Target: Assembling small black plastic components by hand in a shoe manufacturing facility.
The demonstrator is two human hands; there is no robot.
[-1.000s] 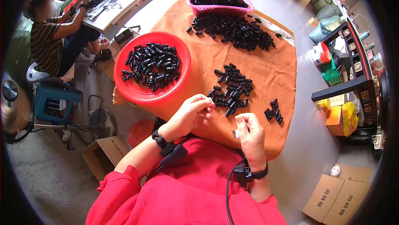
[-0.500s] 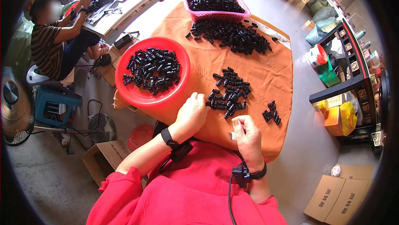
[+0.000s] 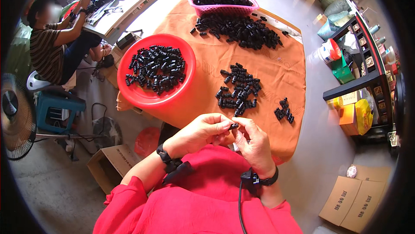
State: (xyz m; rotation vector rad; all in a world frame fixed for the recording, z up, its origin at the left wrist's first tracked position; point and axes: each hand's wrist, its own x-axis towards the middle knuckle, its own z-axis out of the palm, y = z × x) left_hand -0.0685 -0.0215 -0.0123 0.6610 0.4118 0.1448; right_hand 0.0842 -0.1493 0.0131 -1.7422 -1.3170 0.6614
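Note:
Above my lap at the table's near edge, my left hand [image 3: 201,132] pinches a small black plastic fitting [image 3: 233,126] between thumb and fingers. My right hand [image 3: 254,142] meets it from the other side, its curled fingertips at the fitting's end. A small whitish piece [image 3: 235,147] shows below the right thumb, partly hidden by that hand. Just beyond both hands lies a loose pile of similar black fittings [image 3: 238,89] on the orange cloth [image 3: 276,69]. A smaller group of fittings [image 3: 284,111] sits to its right.
A red round tray [image 3: 190,84] heaped with fittings stands at the left. A pink basket [image 3: 225,9] and a big heap [image 3: 246,33] of black pieces occupy the far side. Another person [image 3: 54,43] works at a table beyond, near a fan [image 3: 17,115]. Shelving [image 3: 367,78] stands right.
My left hand has come back from the pile toward my body with a fitting in it. My right hand has shifted slightly toward it, and the two hands now meet.

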